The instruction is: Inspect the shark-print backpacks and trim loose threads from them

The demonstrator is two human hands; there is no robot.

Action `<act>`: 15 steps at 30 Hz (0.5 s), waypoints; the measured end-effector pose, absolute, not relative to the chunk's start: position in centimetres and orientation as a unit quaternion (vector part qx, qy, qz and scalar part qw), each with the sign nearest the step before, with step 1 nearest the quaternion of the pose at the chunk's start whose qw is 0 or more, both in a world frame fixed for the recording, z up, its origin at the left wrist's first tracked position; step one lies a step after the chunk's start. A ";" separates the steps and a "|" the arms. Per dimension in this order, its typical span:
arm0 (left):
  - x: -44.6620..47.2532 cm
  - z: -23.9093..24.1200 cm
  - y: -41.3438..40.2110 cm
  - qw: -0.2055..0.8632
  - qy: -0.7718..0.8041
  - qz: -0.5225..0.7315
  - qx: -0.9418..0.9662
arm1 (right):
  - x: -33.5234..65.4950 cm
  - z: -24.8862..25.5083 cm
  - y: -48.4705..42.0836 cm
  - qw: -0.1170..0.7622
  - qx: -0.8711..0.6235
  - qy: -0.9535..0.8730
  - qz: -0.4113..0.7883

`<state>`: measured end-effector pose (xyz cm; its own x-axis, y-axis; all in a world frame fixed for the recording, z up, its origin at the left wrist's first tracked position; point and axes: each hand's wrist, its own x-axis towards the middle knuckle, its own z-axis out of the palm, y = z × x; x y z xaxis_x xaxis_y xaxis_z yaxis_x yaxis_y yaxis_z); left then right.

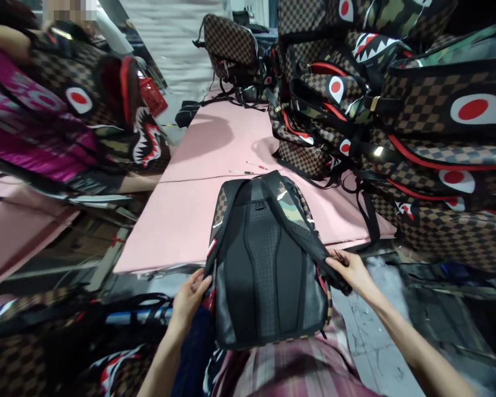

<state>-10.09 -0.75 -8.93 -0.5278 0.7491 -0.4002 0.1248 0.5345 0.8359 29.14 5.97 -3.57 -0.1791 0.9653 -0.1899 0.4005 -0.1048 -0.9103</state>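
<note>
A black-backed backpack (264, 264) lies with its padded back panel up, its top on the pink table and its bottom over my lap. Checkered and camouflage panels show at its edges. My left hand (192, 295) is closed on the left shoulder strap (211, 256), low on that side. On the opposite side, my right hand (349, 268) grips the right shoulder strap (310, 242) near its lower end. Something small, dark and pointed shows among the right fingers; I cannot make out what it is.
The pink table (169, 215) carries two thin pens (242, 172) beyond the backpack. Stacked checkered backpacks (430, 88) crowd the right side. At left, a person in a magenta shirt (37, 121) is beside another backpack (80, 82). More bags (20, 353) lie low at left.
</note>
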 end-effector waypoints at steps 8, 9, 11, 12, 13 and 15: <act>-6.6 -3.2 -3.3 0.510 0.701 0.400 0.297 | 20.0 -3.0 1.3 0.233 -0.480 -0.741 0.408; -5.6 -3.2 -3.5 0.511 0.703 0.400 0.291 | 19.6 -3.3 1.2 0.238 -0.472 -0.758 0.382; -4.3 -3.6 -4.3 0.483 0.731 0.395 0.278 | 19.8 -3.8 0.9 0.264 -0.460 -0.776 0.342; -4.0 -3.8 -4.8 0.461 0.748 0.390 0.274 | 20.5 -3.9 0.8 0.282 -0.457 -0.777 0.328; -4.0 -4.1 -5.4 0.438 0.765 0.386 0.272 | 21.5 -4.0 0.6 0.302 -0.457 -0.775 0.315; -4.7 -4.5 -6.5 0.390 0.790 0.387 0.271 | 24.1 -4.4 0.4 0.340 -0.476 -0.757 0.291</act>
